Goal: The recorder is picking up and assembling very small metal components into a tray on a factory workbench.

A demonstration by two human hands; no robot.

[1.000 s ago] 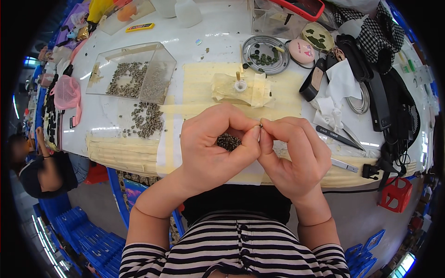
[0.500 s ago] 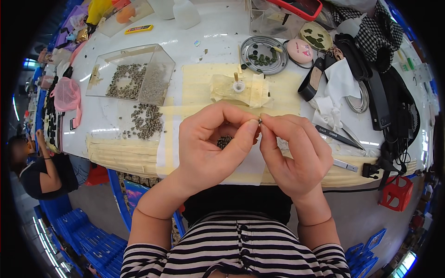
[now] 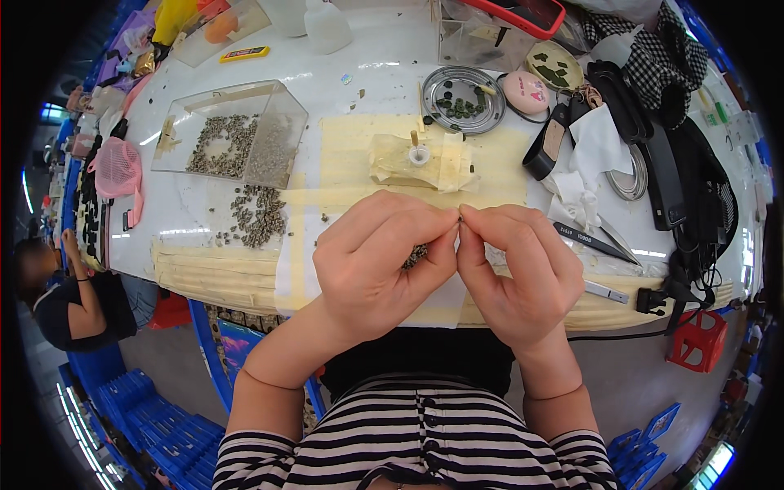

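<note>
My left hand [image 3: 367, 265] and my right hand [image 3: 523, 265] meet at their fingertips over the front of the table. Both are closed in a pinch on one tiny dark metal piece [image 3: 461, 218], whose exact shape is too small to tell. Behind my left fingers, partly hidden, lies a small heap of tiny metal pieces [image 3: 415, 256]. Just beyond my hands a tape-wrapped block [image 3: 392, 167] carries a small white cup [image 3: 419, 155] with a thin brown stick standing in it.
A clear box [image 3: 290, 159] on its side holds many small metal pieces, with more spilled [image 3: 260, 219] before it. A round metal dish [image 3: 496, 106] holds dark green bits. Tweezers [image 3: 596, 241] and white tissue [image 3: 576, 200] lie at right. Another person [image 3: 82, 302] sits far left.
My left hand has rolled inward, its fingers now lying flatter and its thumb lower. The fingertips of both hands stay together at the small piece; my right hand has barely moved.
</note>
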